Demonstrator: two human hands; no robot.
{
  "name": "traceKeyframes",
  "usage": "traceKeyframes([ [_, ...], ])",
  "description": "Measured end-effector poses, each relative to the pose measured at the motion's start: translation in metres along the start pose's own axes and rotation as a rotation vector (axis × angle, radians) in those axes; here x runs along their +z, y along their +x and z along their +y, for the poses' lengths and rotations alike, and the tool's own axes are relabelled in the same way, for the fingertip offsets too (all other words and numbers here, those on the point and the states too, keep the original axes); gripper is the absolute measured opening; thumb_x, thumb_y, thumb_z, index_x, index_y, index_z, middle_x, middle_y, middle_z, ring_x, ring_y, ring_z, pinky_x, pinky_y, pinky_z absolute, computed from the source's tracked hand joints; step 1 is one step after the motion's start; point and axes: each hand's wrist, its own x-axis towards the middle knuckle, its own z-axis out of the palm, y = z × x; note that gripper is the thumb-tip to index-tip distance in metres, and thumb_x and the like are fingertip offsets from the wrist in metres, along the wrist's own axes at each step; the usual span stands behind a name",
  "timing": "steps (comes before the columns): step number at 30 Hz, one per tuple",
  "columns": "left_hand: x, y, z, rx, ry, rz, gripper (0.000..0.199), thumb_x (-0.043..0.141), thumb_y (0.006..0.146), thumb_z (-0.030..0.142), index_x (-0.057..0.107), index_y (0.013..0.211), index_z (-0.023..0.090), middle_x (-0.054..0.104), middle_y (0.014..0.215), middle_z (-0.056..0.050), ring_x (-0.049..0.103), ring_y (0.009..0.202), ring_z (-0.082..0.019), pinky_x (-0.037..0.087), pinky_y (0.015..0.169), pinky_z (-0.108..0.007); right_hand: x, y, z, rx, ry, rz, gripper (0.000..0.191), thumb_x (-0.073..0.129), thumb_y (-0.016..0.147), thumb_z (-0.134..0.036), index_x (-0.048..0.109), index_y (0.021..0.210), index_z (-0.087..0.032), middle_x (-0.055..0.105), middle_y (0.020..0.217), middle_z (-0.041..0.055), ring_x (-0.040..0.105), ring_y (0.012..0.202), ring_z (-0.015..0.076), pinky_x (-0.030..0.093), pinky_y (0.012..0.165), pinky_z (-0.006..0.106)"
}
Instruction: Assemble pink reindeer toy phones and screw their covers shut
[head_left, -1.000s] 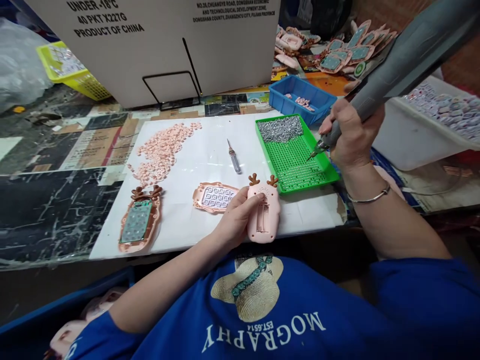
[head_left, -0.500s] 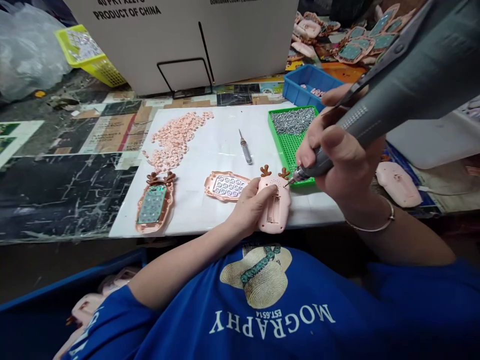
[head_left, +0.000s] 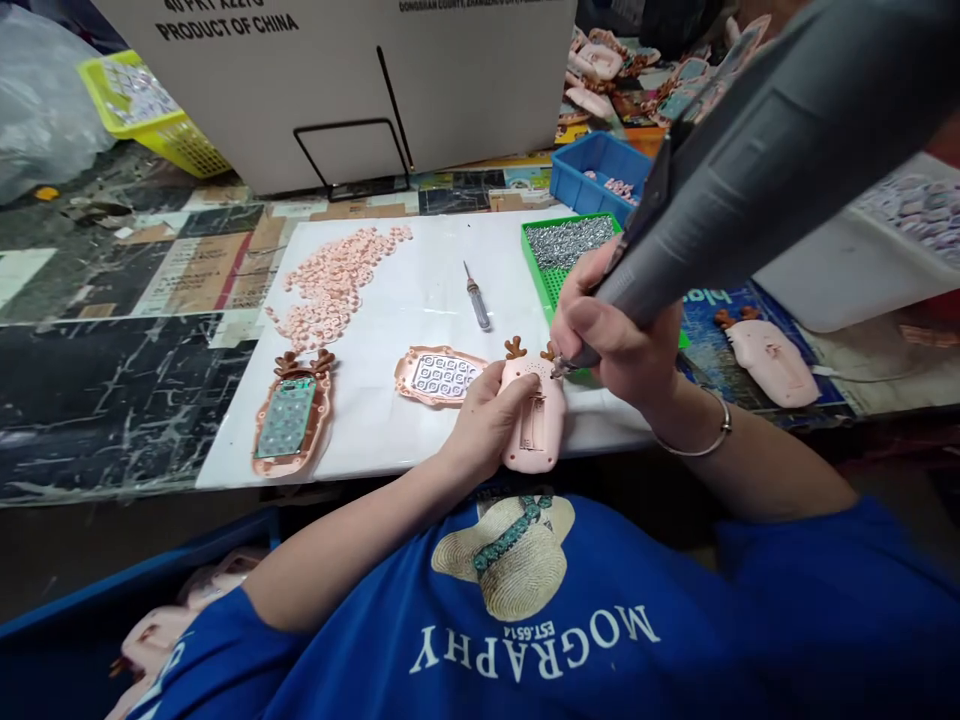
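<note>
My left hand [head_left: 487,415] is closed on a pink plastic toy casing [head_left: 546,425], back side up, its thumb across the speaker holes. Brown antlers [head_left: 515,347] stick out of the casing's top. In my right hand [head_left: 619,335] is a grey electric screwdriver [head_left: 720,200], tilted, with its tip at the casing's upper right corner. Whether a screw sits under the tip is too small to tell. Left of my hands lies a pink half shell [head_left: 439,376] with a white keypad. Farther left is an open antlered shell [head_left: 292,415] showing a green circuit board.
A pile of small pink parts [head_left: 330,285] and a small hand screwdriver [head_left: 477,303] lie on the white board. Behind my right hand stand a green tray of screws [head_left: 566,240] and a blue bin [head_left: 592,165]. A large carton [head_left: 360,90] blocks the back. Another pink casing [head_left: 772,362] lies right.
The electric screwdriver has tipped steeper and its tip has come onto the casing's upper right corner. My right hand has moved in closer to the casing. The whole view has shifted slightly.
</note>
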Motion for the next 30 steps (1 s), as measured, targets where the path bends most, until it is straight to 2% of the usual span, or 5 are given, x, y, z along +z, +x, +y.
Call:
traceKeyframes([
  [4,-0.001,-0.002,0.003,-0.036,-0.009,0.008,0.04,0.084,0.072,0.037,0.065,0.1,0.017,0.075,0.092,-0.002,0.065,0.072,-0.013,0.051,0.069,-0.025,-0.01,0.01,-0.013,-0.004,0.074,-0.026,0.032,0.083,0.077,-0.044,0.064,0.101,-0.034,0.056,0.063,-0.0086,0.045,0.04,0.0117,0.04,0.038,0.03],
  [8,-0.003,-0.003,0.005,-0.09,-0.022,-0.003,0.041,0.085,0.071,0.036,0.063,0.1,0.018,0.073,0.086,-0.002,0.068,0.072,-0.015,0.054,0.069,-0.028,-0.043,0.032,-0.017,-0.183,-0.128,0.174,0.031,0.084,0.076,-0.048,0.068,0.099,-0.034,0.059,0.067,-0.0062,0.05,0.045,0.013,0.042,0.043,0.033],
  [13,-0.003,-0.002,0.007,-0.085,-0.049,-0.016,0.038,0.085,0.072,0.033,0.063,0.101,0.018,0.074,0.089,-0.002,0.068,0.074,-0.014,0.055,0.07,-0.027,-0.099,0.053,0.018,-0.254,-0.347,0.448,0.043,0.087,0.069,-0.058,0.061,0.093,-0.033,0.053,0.061,-0.0077,0.05,0.043,0.0139,0.039,0.045,0.035],
  [16,-0.002,-0.002,0.007,-0.087,-0.052,-0.025,0.037,0.084,0.073,0.033,0.063,0.1,0.018,0.074,0.088,-0.001,0.068,0.074,-0.014,0.055,0.071,-0.027,-0.118,0.053,0.036,-0.217,-0.402,0.482,0.046,0.083,0.071,-0.065,0.057,0.096,-0.036,0.057,0.065,-0.0067,0.048,0.047,0.0151,0.039,0.049,0.037],
  [30,-0.006,-0.004,0.007,-0.104,-0.033,-0.054,0.037,0.083,0.076,0.031,0.062,0.103,0.018,0.073,0.091,-0.002,0.067,0.077,-0.015,0.053,0.072,-0.027,-0.13,0.047,0.05,-0.216,-0.417,0.425,0.032,0.076,0.084,-0.055,0.054,0.103,-0.041,0.063,0.077,-0.0048,0.049,0.053,0.0188,0.038,0.06,0.041],
])
